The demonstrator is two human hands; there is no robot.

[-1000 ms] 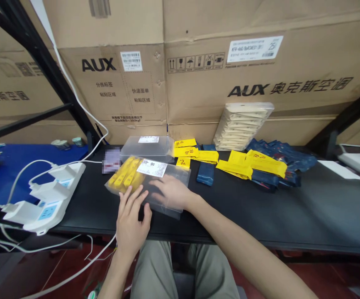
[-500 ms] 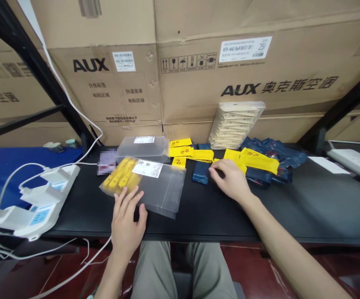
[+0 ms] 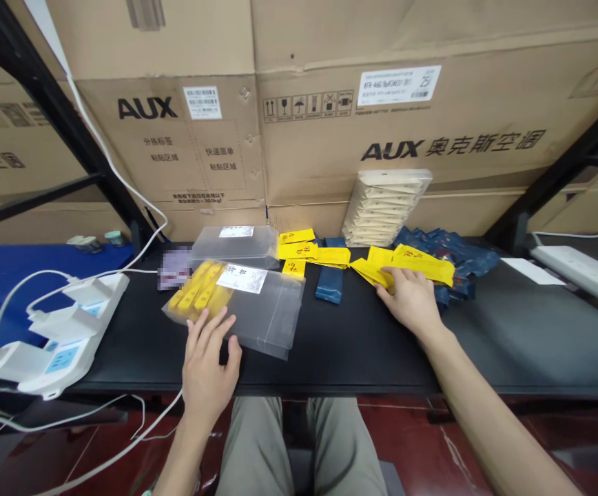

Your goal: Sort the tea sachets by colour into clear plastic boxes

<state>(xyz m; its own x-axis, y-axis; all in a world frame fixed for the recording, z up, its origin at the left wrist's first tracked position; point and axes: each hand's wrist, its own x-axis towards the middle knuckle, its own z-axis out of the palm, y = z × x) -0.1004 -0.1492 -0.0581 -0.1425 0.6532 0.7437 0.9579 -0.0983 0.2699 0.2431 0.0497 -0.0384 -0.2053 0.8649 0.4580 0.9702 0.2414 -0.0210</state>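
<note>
My left hand [image 3: 210, 365] lies with fingers apart on the near left edge of a clear plastic box [image 3: 262, 320], which has yellow packets [image 3: 203, 286] inside and a white label. My right hand [image 3: 407, 296] rests over loose yellow packets [image 3: 428, 267] on the right, its fingertips touching them; whether it grips one is unclear. Behind the box lies a second clear box [image 3: 231, 249]. More yellow packets [image 3: 299, 251] and a dark blue packet [image 3: 329, 284] lie between the hands. A heap of blue packets [image 3: 454, 251] sits behind my right hand.
A clear tray of cream packets [image 3: 384, 207] leans against large cardboard boxes [image 3: 309, 158]. On the left are a white power strip [image 3: 92, 331] with plugs and cables, and a blue surface [image 3: 20, 275]. Another strip [image 3: 583, 275] and a white card [image 3: 531, 271] lie right on the black table [image 3: 351, 358].
My right hand has moved right, from beside the blue packet onto the yellow packets. My left hand stays on the box. The view has shifted slightly.
</note>
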